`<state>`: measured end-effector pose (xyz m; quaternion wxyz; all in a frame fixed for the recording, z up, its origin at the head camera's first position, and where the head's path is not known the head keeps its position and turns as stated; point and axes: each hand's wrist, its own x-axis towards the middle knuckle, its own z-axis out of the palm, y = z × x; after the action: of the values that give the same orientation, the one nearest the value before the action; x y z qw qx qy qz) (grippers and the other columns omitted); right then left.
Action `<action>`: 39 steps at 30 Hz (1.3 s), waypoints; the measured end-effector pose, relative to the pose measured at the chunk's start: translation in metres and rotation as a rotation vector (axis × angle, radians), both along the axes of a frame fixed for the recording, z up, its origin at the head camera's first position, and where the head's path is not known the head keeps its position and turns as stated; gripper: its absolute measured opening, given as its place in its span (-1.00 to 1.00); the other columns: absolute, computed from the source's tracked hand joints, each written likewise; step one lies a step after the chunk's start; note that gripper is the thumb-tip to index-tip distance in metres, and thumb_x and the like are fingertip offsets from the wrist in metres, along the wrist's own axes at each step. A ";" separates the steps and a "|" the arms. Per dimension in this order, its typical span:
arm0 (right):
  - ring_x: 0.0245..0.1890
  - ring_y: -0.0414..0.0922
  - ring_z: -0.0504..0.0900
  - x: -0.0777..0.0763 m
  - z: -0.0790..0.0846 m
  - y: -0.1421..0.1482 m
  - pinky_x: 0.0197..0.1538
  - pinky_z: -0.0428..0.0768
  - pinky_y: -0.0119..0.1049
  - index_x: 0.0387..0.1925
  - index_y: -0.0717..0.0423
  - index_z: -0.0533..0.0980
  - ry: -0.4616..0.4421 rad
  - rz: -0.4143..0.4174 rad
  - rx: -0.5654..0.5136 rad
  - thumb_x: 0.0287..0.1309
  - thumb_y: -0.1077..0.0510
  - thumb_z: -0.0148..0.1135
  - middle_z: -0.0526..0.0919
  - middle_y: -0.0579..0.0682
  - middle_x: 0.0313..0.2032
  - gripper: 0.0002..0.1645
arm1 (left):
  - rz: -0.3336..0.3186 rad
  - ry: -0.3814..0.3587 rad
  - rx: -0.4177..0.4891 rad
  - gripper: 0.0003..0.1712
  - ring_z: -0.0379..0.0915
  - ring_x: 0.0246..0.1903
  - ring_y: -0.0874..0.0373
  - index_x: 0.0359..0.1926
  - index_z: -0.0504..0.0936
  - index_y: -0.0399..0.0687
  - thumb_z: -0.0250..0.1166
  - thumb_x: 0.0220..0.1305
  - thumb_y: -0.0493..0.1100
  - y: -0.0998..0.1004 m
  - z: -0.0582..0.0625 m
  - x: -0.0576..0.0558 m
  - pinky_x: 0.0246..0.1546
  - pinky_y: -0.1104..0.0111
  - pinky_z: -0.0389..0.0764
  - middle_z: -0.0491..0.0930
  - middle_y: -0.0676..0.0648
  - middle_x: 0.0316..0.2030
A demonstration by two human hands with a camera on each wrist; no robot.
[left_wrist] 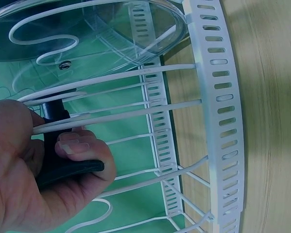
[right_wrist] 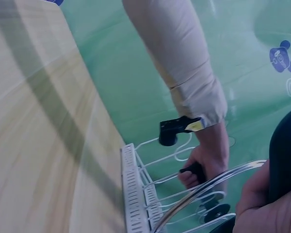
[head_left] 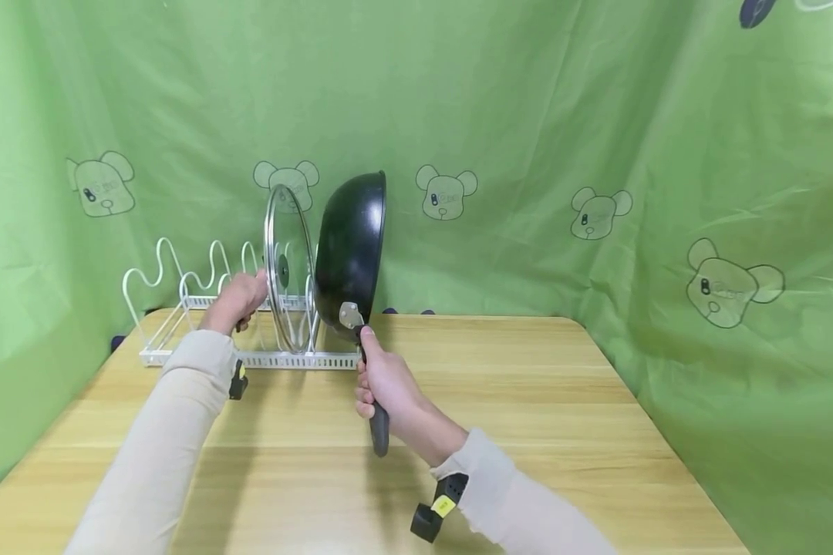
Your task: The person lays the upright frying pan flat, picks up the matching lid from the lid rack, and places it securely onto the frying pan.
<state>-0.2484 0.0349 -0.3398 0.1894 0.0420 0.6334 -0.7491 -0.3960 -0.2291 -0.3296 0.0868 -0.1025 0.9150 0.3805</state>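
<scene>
A clear glass lid (head_left: 297, 239) with a shiny metal rim stands on edge in a white wire rack (head_left: 264, 360). My left hand (head_left: 237, 299) grips the lid's black handle (left_wrist: 70, 172), its fingers curled round it among the rack's wires, as the left wrist view shows. To the right of the lid, a black wok (head_left: 350, 247) is held on its side at the rack's right end, its base towards the lid. My right hand (head_left: 394, 391) grips the wok's black handle (head_left: 379, 433), thumb along the top. Whether the wok touches the rack cannot be told.
The rack stands near the back left of a light wooden table (head_left: 527, 432), its wavy dividers (head_left: 170, 266) rising left of the lid. A green curtain (head_left: 500, 116) with bear drawings hangs behind and at both sides. Black devices (head_left: 439, 509) are strapped to both wrists.
</scene>
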 end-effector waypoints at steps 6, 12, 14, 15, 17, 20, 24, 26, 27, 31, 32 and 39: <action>-0.78 -0.33 0.14 0.003 0.016 0.004 -0.76 0.18 -0.53 -0.46 0.01 0.27 0.002 0.012 -0.009 0.44 -0.43 -0.10 0.17 -0.21 -0.72 -0.36 | 0.009 0.005 -0.007 -0.21 0.32 -0.72 0.21 -0.23 0.42 -0.24 -0.52 0.55 0.29 0.002 0.000 0.001 -0.64 0.39 0.43 0.32 0.04 -0.66; -0.79 -0.32 0.14 0.003 0.033 0.007 -0.75 0.16 -0.52 -0.49 0.02 0.25 0.012 0.040 -0.025 0.45 -0.41 -0.11 0.16 -0.20 -0.72 -0.36 | 0.020 0.011 0.002 -0.22 0.30 -0.71 0.21 -0.24 0.39 -0.23 -0.51 0.55 0.30 0.002 0.000 0.001 -0.62 0.39 0.44 0.32 0.01 -0.63; -0.79 -0.32 0.13 0.003 0.039 0.008 -0.76 0.15 -0.52 -0.49 0.02 0.24 0.018 0.049 -0.034 0.46 -0.40 -0.11 0.16 -0.20 -0.72 -0.36 | 0.020 0.011 -0.001 -0.22 0.29 -0.72 0.21 -0.25 0.40 -0.22 -0.52 0.55 0.30 0.002 0.000 0.001 -0.62 0.39 0.44 0.32 0.02 -0.64; -0.79 -0.32 0.13 0.003 0.042 0.008 -0.76 0.15 -0.52 -0.50 0.02 0.24 0.019 0.054 -0.037 0.46 -0.40 -0.11 0.15 -0.20 -0.72 -0.35 | 0.018 0.011 -0.003 -0.22 0.30 -0.72 0.21 -0.25 0.40 -0.22 -0.52 0.55 0.30 0.002 -0.001 0.001 -0.62 0.38 0.44 0.32 0.02 -0.65; -0.79 -0.31 0.13 0.004 0.048 0.009 -0.75 0.15 -0.52 -0.49 0.02 0.24 0.019 0.063 -0.043 0.46 -0.40 -0.12 0.15 -0.20 -0.71 -0.36 | 0.012 0.013 -0.011 -0.22 0.31 -0.72 0.20 -0.27 0.41 -0.21 -0.52 0.55 0.30 0.002 -0.001 0.001 -0.63 0.38 0.44 0.31 0.03 -0.66; -0.80 -0.32 0.13 0.005 0.056 0.011 -0.75 0.14 -0.52 -0.48 0.01 0.25 0.016 0.083 -0.056 0.45 -0.41 -0.11 0.16 -0.20 -0.71 -0.36 | 0.008 0.013 -0.013 -0.21 0.32 -0.72 0.20 -0.28 0.41 -0.20 -0.52 0.55 0.31 0.002 -0.001 0.000 -0.63 0.38 0.44 0.32 0.04 -0.66; -0.80 -0.32 0.13 0.007 0.065 0.015 -0.74 0.14 -0.52 -0.46 0.00 0.25 0.029 0.121 -0.074 0.43 -0.44 -0.10 0.16 -0.21 -0.70 -0.36 | 0.005 0.008 -0.005 -0.21 0.29 -0.71 0.21 -0.27 0.40 -0.20 -0.52 0.54 0.32 0.002 0.000 0.001 -0.62 0.38 0.43 0.33 0.02 -0.63; -0.81 -0.32 0.13 0.009 0.070 0.016 -0.74 0.15 -0.52 -0.46 0.00 0.25 0.039 0.137 -0.079 0.43 -0.44 -0.10 0.16 -0.21 -0.70 -0.35 | -0.003 0.012 -0.008 -0.19 0.29 -0.71 0.21 -0.28 0.41 -0.21 -0.53 0.53 0.33 0.002 0.001 0.001 -0.62 0.38 0.43 0.33 0.01 -0.62; -0.81 -0.32 0.13 0.010 0.072 0.016 -0.74 0.14 -0.52 -0.46 0.00 0.25 0.044 0.145 -0.082 0.43 -0.44 -0.10 0.17 -0.21 -0.70 -0.35 | -0.007 0.016 -0.014 -0.19 0.29 -0.71 0.21 -0.28 0.41 -0.21 -0.53 0.53 0.32 0.001 0.001 0.001 -0.62 0.38 0.42 0.34 0.01 -0.63; -0.82 -0.33 0.14 0.014 0.080 0.015 -0.75 0.13 -0.52 -0.48 0.00 0.24 0.055 0.166 -0.103 0.44 -0.43 -0.10 0.16 -0.22 -0.71 -0.35 | -0.018 0.021 -0.026 -0.20 0.31 -0.71 0.20 -0.31 0.40 -0.18 -0.54 0.53 0.31 0.000 0.000 0.002 -0.62 0.37 0.42 0.33 0.02 -0.64; -0.82 -0.33 0.13 0.014 0.082 0.015 -0.75 0.13 -0.53 -0.48 0.00 0.24 0.059 0.172 -0.109 0.44 -0.43 -0.11 0.16 -0.22 -0.71 -0.35 | -0.019 0.019 -0.029 -0.20 0.31 -0.71 0.20 -0.32 0.40 -0.18 -0.54 0.53 0.32 0.000 0.000 0.002 -0.62 0.37 0.42 0.34 0.02 -0.64; -0.82 -0.33 0.12 0.014 0.097 0.019 -0.76 0.11 -0.52 -0.50 -0.01 0.24 0.081 0.165 -0.085 0.43 -0.43 -0.10 0.16 -0.22 -0.71 -0.35 | -0.015 0.021 -0.020 -0.19 0.30 -0.70 0.20 -0.29 0.42 -0.18 -0.53 0.52 0.35 0.000 -0.003 0.001 -0.61 0.37 0.42 0.34 0.01 -0.62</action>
<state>-0.2343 0.0535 -0.2427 0.2260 -0.0487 0.6096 -0.7582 -0.3945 -0.2293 -0.3324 0.0792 -0.0924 0.9203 0.3719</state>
